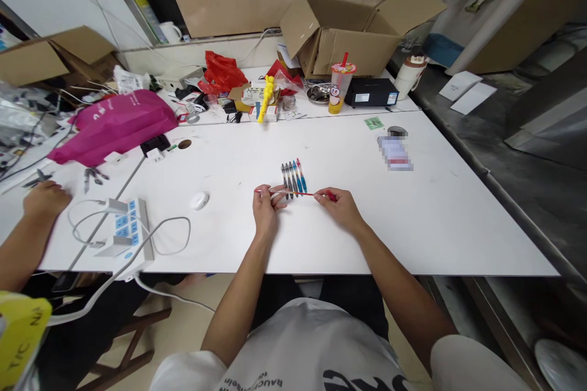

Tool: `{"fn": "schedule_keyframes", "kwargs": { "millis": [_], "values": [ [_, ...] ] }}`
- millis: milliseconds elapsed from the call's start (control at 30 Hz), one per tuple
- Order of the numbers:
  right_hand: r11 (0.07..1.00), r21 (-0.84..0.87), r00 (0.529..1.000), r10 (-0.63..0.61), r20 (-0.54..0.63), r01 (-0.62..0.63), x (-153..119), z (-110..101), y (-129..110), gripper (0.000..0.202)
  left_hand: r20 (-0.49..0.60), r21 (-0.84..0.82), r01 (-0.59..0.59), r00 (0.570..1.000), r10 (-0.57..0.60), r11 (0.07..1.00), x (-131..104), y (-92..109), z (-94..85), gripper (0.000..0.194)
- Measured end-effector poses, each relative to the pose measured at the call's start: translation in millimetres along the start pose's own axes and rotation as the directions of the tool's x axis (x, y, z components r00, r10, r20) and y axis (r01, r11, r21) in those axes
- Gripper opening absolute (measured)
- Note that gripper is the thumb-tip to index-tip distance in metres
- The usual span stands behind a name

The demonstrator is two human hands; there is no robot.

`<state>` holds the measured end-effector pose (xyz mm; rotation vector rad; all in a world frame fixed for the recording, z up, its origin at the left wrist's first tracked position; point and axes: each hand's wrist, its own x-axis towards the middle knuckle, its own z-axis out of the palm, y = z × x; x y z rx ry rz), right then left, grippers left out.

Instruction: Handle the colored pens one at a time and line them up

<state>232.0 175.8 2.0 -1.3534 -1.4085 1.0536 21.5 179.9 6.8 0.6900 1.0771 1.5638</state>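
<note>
Several pens (293,177) lie side by side on the white table (440,214), some grey or black, some blue, one with a red tip. In front of them a thin red refill-like stick (303,194) stretches between my hands. The fingers of my left hand (268,204) pinch its clear left part, with some fingers spread. My right hand (339,204) grips its right end, and a red piece shows at those fingers. The lower ends of the pens are partly behind my left hand's fingertips.
To the left are a power strip (132,238) with cables, a white case (199,200) and another person's hand (46,198). A cup (340,85), black box (371,93) and cardboard box (353,36) stand behind; a blurred phone-like item (395,153) lies right.
</note>
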Motion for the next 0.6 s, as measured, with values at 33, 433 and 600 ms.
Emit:
{"fn": "schedule_keyframes", "kwargs": {
  "millis": [33, 433, 600],
  "values": [
    [1.0, -0.004, 1.0, -0.003, -0.004, 0.003, 0.4, -0.9, 0.2, 0.042, -0.024, -0.006, -0.008, 1.0, 0.007, 1.0, 0.4, 0.4, -0.9, 0.044],
    [1.0, 0.013, 0.999, 0.012, -0.039, -0.012, 0.8, -4.4, -2.1, 0.036, -0.066, -0.002, -0.018, 0.998, 0.018, 1.0, 0.9, 2.1, -1.0, 0.044],
    [0.999, 0.018, 0.999, 0.035, -0.041, -0.034, 0.5, -4.2, -5.0, 0.031, -0.037, 0.0, 0.008, 0.999, -0.008, 1.0, 1.1, 0.1, -1.0, 0.046]
  ]
}}
